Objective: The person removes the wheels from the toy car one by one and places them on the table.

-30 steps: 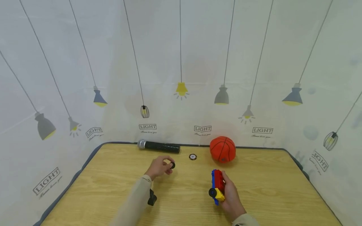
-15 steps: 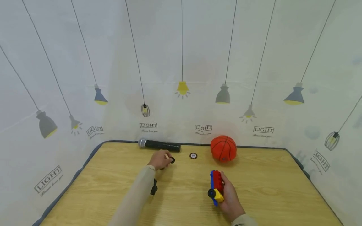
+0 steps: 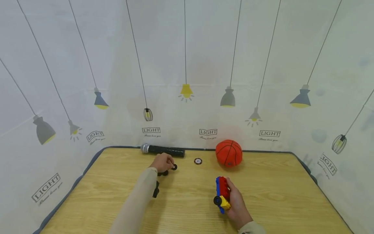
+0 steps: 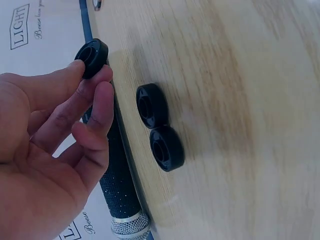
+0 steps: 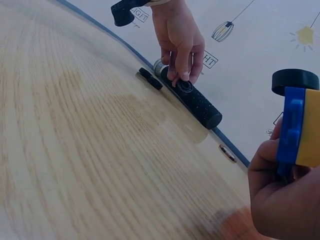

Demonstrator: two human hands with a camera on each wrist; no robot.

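Brick vehicle (image 3: 224, 187), loose black wheels (image 4: 152, 106)
The red, blue and yellow vehicle is held right of the microphone (image 3: 166, 151); before the microphone, one wheel (image 4: 93, 59) is held up, two lie touching.

I take this for a screened-off tabletop booth, a sort of makeshift set. Beyond the left hand (image 3: 162, 162) and the right hand (image 3: 238, 206), a pale sheet (image 3: 210, 48) rises like a wall and wraps round to either side of them, printed with hanging lamps (image 3: 186, 88) and "LIGHT" labels (image 3: 151, 130). It hides the surroundings, so whether home, office or studio I can't tell. Beneath both hands spreads a wood-grain table (image 3: 280, 191). Just past the left hand lies a microphone (image 3: 169, 151), past the right sits a basketball-patterned ball (image 3: 229, 152): an oddly mixed collection, hardly a kitchen's or workshop's.
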